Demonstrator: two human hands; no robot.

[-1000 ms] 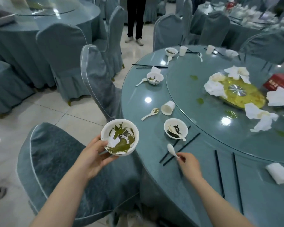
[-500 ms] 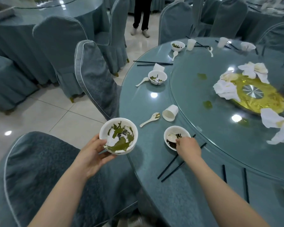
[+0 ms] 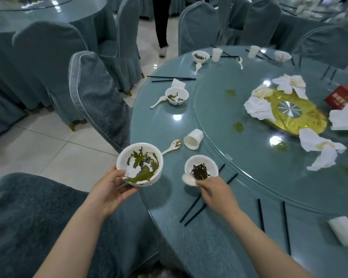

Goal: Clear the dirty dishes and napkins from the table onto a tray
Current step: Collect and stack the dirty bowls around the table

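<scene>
Two bare forearms enter from six o'clock, no sleeves, watch or rings visible; the left hand (image 3: 109, 189) and right hand (image 3: 215, 192) wear no gloves.

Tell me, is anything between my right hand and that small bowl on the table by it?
Nothing visible. Your right hand holds a white spoon right at the near rim of the small bowl, no other thing between them.

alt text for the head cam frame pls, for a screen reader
A person's left hand holds a dirty white bowl beside a round blue table, while the right hand holds a white spoon at a second dirty bowl. Bowls, cups, chopsticks and crumpled napkins litter the table.
</scene>
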